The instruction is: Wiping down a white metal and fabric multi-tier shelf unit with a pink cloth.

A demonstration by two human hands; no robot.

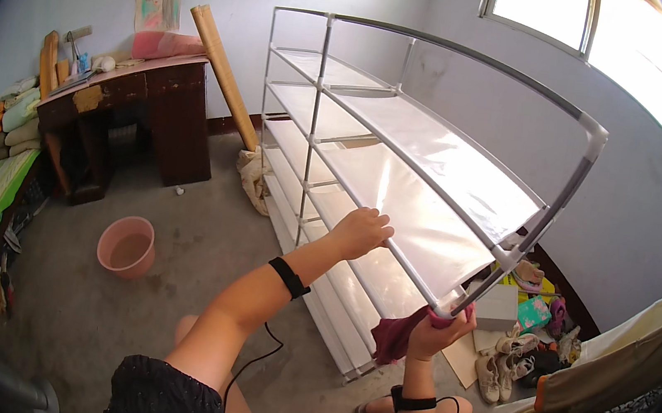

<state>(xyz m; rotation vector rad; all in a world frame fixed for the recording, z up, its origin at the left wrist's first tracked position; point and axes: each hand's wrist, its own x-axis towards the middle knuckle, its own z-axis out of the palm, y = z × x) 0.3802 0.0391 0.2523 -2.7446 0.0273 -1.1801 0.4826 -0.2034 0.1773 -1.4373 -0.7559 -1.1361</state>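
A tall rack [412, 159] of grey tubes with white sheet shelves stands in front of me, running from near right to far left. My left hand [364, 234] is closed around one of its long front tubes, partway up. At the rack's near corner, my right hand [439, 334] grips a dark red cloth [399, 337]. That cloth is wrapped against the tube and joint there, and part of it hangs below the rail. The fingertips of my right hand are partly hidden behind the corner.
A pink bucket [127, 246] of water stands on the floor at left. Beyond it is a dark wooden desk [183, 120], with a long cardboard-coloured roll [224, 75] leaning beside it. Shoes [502, 367] and boxes lie right of the rack, near hanging fabric [602, 372].
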